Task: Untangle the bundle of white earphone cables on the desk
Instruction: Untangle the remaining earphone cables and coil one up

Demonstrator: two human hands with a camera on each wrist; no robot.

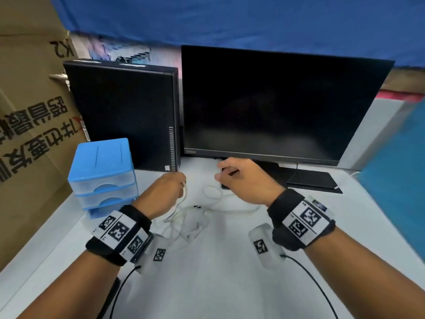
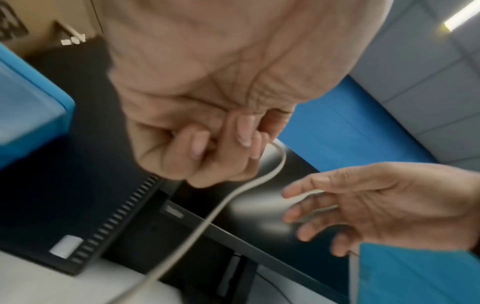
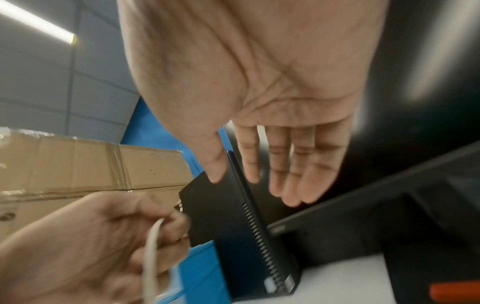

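A tangle of white earphone cables [image 1: 188, 223] lies on the white desk [image 1: 218, 279] between my wrists. My left hand [image 1: 171, 187] is raised above it with fingers curled round one white cable strand [image 2: 270, 174]; that strand hangs from the fist down to the bundle. The same strand [image 3: 150, 257] shows in the right wrist view, running out of the left hand [image 3: 85, 246]. My right hand [image 1: 232, 176] hovers to the right of the left one, fingers [image 3: 280, 170] straight and relaxed, holding nothing. A loose cable loop [image 1: 212, 192] lies below it.
A black monitor [image 1: 282, 100] stands right behind my hands, its base [image 1: 312, 179] at the right. A black computer case [image 1: 124, 116] stands to the left, with a blue drawer unit [image 1: 103, 173] in front of it. Cardboard boxes [image 1: 25, 123] fill the far left.
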